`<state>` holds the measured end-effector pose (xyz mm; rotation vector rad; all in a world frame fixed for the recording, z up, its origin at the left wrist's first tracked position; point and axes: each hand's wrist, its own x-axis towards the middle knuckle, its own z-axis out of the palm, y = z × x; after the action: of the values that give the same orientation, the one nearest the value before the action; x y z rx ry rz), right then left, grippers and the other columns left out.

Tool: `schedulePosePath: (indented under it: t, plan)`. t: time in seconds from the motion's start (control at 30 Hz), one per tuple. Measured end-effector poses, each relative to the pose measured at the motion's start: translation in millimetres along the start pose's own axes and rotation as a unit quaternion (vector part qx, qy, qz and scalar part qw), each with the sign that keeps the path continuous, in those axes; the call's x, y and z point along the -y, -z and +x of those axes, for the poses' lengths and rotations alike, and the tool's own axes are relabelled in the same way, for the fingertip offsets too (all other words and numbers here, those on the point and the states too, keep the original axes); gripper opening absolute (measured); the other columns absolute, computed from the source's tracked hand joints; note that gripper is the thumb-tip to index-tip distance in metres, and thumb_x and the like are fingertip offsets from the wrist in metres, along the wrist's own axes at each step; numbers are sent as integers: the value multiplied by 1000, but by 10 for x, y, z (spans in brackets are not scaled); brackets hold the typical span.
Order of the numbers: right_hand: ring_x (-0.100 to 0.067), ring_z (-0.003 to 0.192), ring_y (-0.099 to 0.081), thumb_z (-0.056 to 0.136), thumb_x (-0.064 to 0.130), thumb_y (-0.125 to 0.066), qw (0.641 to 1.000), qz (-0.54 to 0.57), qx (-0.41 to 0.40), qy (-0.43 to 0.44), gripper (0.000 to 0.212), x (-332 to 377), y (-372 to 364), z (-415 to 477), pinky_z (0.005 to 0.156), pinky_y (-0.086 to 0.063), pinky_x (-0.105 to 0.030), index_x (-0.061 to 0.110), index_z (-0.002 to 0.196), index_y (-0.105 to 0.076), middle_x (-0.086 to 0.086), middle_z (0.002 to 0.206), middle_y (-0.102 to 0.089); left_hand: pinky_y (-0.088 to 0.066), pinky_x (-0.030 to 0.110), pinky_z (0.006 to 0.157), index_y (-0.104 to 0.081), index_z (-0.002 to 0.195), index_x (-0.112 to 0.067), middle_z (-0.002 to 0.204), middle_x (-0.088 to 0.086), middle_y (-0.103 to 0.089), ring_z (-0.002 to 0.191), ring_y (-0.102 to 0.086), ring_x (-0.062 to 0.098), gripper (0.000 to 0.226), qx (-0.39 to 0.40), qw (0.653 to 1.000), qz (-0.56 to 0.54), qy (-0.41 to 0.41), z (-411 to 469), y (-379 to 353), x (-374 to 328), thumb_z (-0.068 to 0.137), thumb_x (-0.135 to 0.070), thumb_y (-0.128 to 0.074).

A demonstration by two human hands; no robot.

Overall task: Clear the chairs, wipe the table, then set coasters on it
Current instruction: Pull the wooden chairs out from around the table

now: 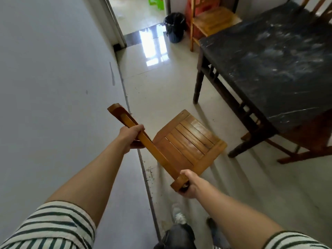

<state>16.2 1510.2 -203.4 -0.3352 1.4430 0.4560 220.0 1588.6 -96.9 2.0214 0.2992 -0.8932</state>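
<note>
Head view, looking down along both bare forearms. Gripping a wooden chair (186, 141) by the top rail of its backrest: left hand (132, 136) wrapped round the rail partway along, fingers curled under it; right hand (188, 184) clenched round the near end of the same rail. Slatted seat facing up, out beyond the hands, over the pale tiled floor (170, 83), between the grey wall (53, 78) on the left and the table (269, 72) on the right, apart from the table. Cannot tell whether the chair legs touch the floor. Dark marbled table top smeared with whitish streaks. Tucked under its near side, a second wooden chair (310, 141), only the lower frame showing. At the far end, a third chair (213, 20) just beside the table corner, with a black-lined bin (174, 27) next to it. Beyond, an open doorway (136, 18) and a green stool (156, 2). Striped sleeves (53, 229) at the bottom corners; a shoe (177, 214) on the floor below the hands.
</note>
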Motion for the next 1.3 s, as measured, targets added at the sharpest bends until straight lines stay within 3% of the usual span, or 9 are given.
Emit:
schedulePosePath:
  t: [0.17, 0.27, 0.37, 0.6, 0.73, 0.93, 1.03, 1.17, 1.3]
  plan:
    - [-30, 68, -68, 76, 27, -74, 998, -15, -46, 27, 43, 486, 694, -20, 55, -58, -35, 2, 109, -64, -20, 98, -70, -58, 38, 55, -47, 105, -8, 102, 18, -65, 81, -70, 33, 30, 22, 999, -27, 10, -182, -552, -131, 87, -23, -66]
    - [-30, 62, -68, 75, 19, -76, 997, -46, -42, 55, 37, 776, 1118, -111, 47, -56, -33, -1, 105, -68, -22, 95, -72, -60, 38, 56, -46, 102, -8, 94, 16, -63, 79, -70, 30, 32, 35, 998, -55, 13, -311, -894, -176, 83, -22, -67]
    - [-35, 66, -70, 78, 22, -77, 994, -39, -59, 84, 38, 1040, 1508, -188, 50, -56, -36, 2, 109, -68, -22, 102, -70, -61, 39, 62, -46, 103, -7, 87, 13, -60, 74, -68, 28, 33, 49, 996, -76, 21, -421, -1204, -215, 83, -22, -67]
    - [-35, 70, -70, 74, 20, -77, 991, -97, -54, 71, 45, 1583, 2051, -276, 50, -56, -36, 3, 114, -66, -24, 109, -67, -61, 45, 74, -43, 124, -4, 90, 12, -59, 79, -66, 27, 53, 30, 990, -134, 39, -506, -1814, -271, 84, -26, -68]
    - [-35, 74, -69, 76, 21, -73, 992, -92, -52, 68, 43, 1835, 2226, -309, 53, -58, -38, 3, 114, -64, -20, 115, -66, -59, 45, 81, -43, 117, -4, 85, 11, -56, 75, -62, 25, 42, 22, 989, -146, 31, -481, -2078, -430, 85, -21, -66]
    - [-32, 85, -67, 90, 34, -60, 990, -44, -28, 128, 40, 2146, 2367, -459, 59, -59, -38, 4, 117, -58, -22, 112, -63, -59, 46, 81, -41, 103, -10, 87, 11, -54, 80, -63, 26, 30, 31, 989, -146, 22, -439, -2417, -753, 87, -21, -64]
    - [-28, 84, -65, 94, 27, -55, 986, -13, -25, 165, 38, 2200, 2398, -514, 45, -56, -33, 6, 126, -54, -17, 102, -62, -58, 45, 79, -40, 96, -10, 84, 11, -52, 78, -62, 26, 26, 43, 989, -142, 16, -405, -2516, -863, 89, -20, -63]
    - [-31, 83, -64, 86, 33, -67, 991, 68, 40, 108, 37, 2187, 2444, -644, 55, -58, -35, -1, 97, -60, -24, 98, -62, -57, 48, 83, -41, 100, -8, 91, 13, -52, 82, -60, 26, 26, 52, 988, -146, 23, -311, -2543, -917, 88, -17, -63]
    - [-32, 83, -65, 87, 41, -65, 985, 108, 76, 109, 56, 2125, 2330, -425, 63, -62, -44, 1, 125, -52, -26, 116, -59, -55, 52, 89, -42, 99, -7, 103, 15, -50, 96, -59, 30, 25, 48, 988, -140, 35, -148, -2438, -984, 87, -14, -64]
